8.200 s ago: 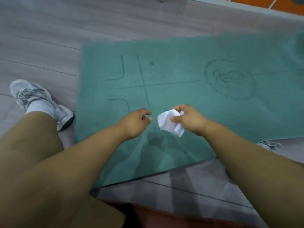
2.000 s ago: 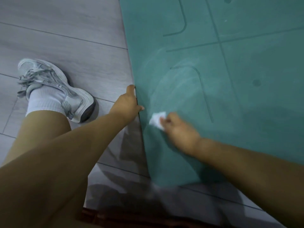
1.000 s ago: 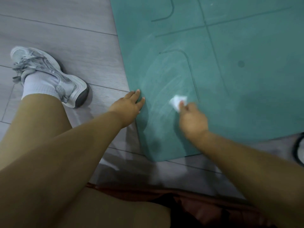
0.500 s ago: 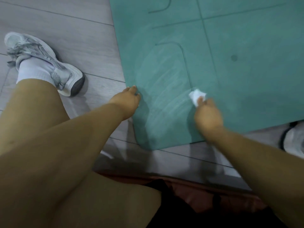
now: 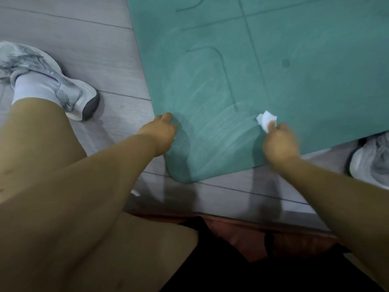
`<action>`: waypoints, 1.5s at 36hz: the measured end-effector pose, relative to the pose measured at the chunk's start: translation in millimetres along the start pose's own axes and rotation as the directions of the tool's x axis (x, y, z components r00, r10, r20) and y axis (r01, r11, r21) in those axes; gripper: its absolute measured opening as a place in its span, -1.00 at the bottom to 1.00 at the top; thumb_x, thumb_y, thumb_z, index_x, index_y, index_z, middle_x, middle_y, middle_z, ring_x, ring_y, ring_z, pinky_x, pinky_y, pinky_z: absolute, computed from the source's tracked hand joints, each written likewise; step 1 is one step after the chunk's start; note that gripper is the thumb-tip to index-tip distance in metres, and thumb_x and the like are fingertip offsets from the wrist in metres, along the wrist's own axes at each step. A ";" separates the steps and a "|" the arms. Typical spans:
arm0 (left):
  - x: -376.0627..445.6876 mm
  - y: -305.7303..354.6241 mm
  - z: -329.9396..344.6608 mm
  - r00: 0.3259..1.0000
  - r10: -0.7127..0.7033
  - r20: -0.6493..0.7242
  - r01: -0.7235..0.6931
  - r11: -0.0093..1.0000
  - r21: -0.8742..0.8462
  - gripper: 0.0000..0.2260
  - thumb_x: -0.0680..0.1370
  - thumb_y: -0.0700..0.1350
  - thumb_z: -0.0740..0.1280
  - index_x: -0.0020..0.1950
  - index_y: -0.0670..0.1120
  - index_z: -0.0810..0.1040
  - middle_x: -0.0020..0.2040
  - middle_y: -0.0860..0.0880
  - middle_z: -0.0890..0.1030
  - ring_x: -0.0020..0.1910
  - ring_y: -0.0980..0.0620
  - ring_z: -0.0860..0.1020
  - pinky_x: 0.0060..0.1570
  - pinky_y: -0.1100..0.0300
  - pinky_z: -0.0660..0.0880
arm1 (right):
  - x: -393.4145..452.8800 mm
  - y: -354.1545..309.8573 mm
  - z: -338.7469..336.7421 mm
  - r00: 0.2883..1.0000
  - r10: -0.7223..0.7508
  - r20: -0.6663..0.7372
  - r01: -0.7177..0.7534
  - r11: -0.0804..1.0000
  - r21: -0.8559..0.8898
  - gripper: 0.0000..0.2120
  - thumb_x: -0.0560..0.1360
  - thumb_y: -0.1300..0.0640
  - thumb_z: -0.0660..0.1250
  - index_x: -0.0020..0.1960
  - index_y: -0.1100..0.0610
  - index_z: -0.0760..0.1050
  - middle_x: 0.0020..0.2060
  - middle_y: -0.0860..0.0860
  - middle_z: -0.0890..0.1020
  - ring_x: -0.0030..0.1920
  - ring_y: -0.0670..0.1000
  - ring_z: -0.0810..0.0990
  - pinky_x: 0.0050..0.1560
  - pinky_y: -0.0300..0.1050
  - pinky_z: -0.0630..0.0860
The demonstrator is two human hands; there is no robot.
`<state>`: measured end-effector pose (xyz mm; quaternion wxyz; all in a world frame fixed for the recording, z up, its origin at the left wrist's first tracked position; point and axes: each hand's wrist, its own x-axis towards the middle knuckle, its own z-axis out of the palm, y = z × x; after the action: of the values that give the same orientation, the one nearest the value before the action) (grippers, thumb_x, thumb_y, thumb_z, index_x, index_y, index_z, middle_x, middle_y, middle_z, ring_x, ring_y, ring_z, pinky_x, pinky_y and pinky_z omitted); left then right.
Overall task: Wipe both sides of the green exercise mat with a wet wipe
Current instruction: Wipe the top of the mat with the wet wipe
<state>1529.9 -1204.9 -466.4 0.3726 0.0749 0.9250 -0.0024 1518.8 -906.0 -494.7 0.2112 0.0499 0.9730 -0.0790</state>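
Here the flat green foam exercise mat (image 5: 294, 81) lies on the grey wood-plank floor (image 5: 84, 39), its rounded near corner toward the person. The right hand (image 5: 281, 142) pinches a crumpled white wet wipe (image 5: 266, 120) against the mat surface near the front edge; pale curved streaks lie beside it. The left hand (image 5: 161, 131) rests on the mat's left edge, fingers curled; whether it grips cannot be told. A grey-white sneaker (image 5: 48, 79) stands left.

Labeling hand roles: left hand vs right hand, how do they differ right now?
The right hand pinches the white wipe; the left hand holds nothing. The left hand sits at the mat's side edge, partly over the floor; the right hand is further in, near the front edge. Both are on the mat's near corner.
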 end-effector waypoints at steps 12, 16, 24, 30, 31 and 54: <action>6.0 32.2 -4.9 1.000 0.019 -0.007 -0.019 1.000 0.022 -0.65 0.63 -0.07 0.15 0.39 -0.15 0.29 0.31 -0.18 0.28 0.27 -0.21 0.33 0.23 -0.09 0.38 | -36.5 23.3 7.2 0.832 -0.527 0.171 0.552 0.818 -0.162 -0.67 0.61 0.18 0.10 0.37 0.17 0.29 0.18 0.21 0.42 0.08 0.20 0.49 -0.07 -0.02 0.35; 8.3 45.6 -4.5 0.999 0.041 -0.027 -0.040 0.999 0.036 -0.63 0.62 -0.07 0.16 0.40 -0.15 0.26 0.34 -0.17 0.21 0.27 -0.23 0.29 0.24 -0.11 0.38 | 0.7 69.0 -22.7 0.998 -0.015 -0.065 0.013 0.999 -0.035 -0.76 0.58 0.18 0.10 0.20 0.20 0.41 0.14 0.28 0.45 0.12 0.26 0.47 0.02 0.01 0.37; 17.6 72.8 -5.7 0.999 0.009 -0.046 -0.011 0.999 -0.039 -0.59 0.61 -0.04 0.19 0.42 -0.12 0.24 0.40 -0.17 0.12 0.35 -0.22 0.18 0.30 -0.11 0.34 | -45.9 2.7 21.9 0.912 -0.410 0.008 0.410 0.912 0.013 -0.64 0.54 0.24 0.11 0.31 0.24 0.40 0.09 0.24 0.49 -0.08 0.24 0.58 -0.18 -0.01 0.48; 30.0 65.7 -13.5 0.994 -0.006 -0.114 -0.004 0.996 -0.094 -0.66 0.61 -0.03 0.19 0.37 -0.08 0.32 0.31 -0.14 0.23 0.25 -0.20 0.26 0.25 -0.08 0.36 | -14.7 19.1 6.8 0.765 -0.643 0.047 0.644 0.762 -0.064 -0.72 0.46 0.13 0.17 0.02 0.22 0.57 -0.10 0.18 0.57 -0.31 0.19 0.61 -0.45 -0.05 0.46; 33.0 62.6 -15.6 0.992 -0.011 -0.125 -0.003 0.994 -0.107 -0.67 0.61 -0.04 0.19 0.35 -0.07 0.34 0.30 -0.13 0.25 0.24 -0.19 0.27 0.25 -0.07 0.37 | 2.4 28.6 0.8 0.847 -0.530 -0.023 0.526 0.844 -0.102 -0.73 0.51 0.16 0.17 0.10 0.23 0.54 0.01 0.20 0.53 -0.17 0.23 0.61 -0.28 0.02 0.50; 82.1 -1.9 -44.6 0.899 -0.252 -0.358 0.122 0.929 -0.349 -0.67 0.52 -0.02 0.34 0.28 0.03 0.46 0.42 -0.14 0.20 0.33 -0.26 0.21 0.33 -0.06 0.21 | 112.2 -13.5 -42.6 0.933 -0.304 -0.191 0.288 0.951 -0.111 -0.67 0.52 0.25 0.14 0.27 0.16 0.41 0.08 0.22 0.46 -0.06 0.28 0.58 -0.13 0.03 0.48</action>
<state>1440.5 -1192.8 -490.9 0.1824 -0.0775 0.9721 0.1254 1398.3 -904.7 -501.6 0.0969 -0.0980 0.9883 -0.0647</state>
